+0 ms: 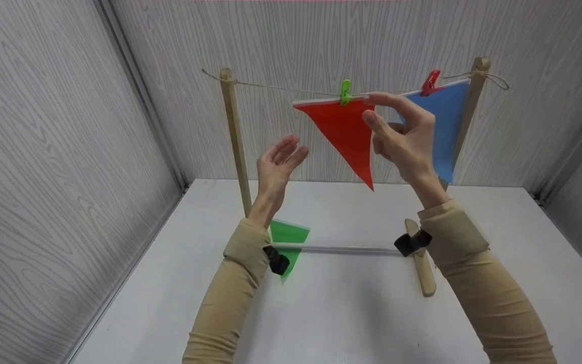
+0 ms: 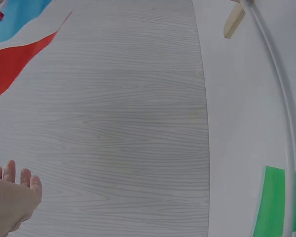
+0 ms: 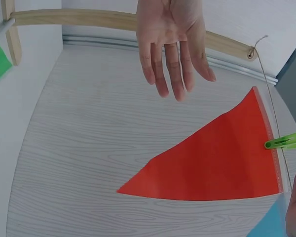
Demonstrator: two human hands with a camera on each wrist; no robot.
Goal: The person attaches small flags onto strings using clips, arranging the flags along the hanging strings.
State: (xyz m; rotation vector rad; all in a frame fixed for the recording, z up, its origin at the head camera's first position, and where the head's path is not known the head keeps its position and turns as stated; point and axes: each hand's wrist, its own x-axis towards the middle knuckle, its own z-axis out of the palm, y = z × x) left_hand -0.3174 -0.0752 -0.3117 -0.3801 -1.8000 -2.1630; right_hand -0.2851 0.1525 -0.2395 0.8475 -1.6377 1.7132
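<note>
Red flag on string, right hand nearer.
Hung by green clip, top edge along string, tip down; just left of right fingertips. Right thumb and index parted at top right corner, contact unclear; left hand lower left, apart from flag, fingers loosely bent.

A red flag hangs from a string — right hand at its corner. The left hand hovers nearby.

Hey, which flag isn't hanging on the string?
The green flag, lying on the white table; the red flag and the blue flag are clipped to the string.
</note>
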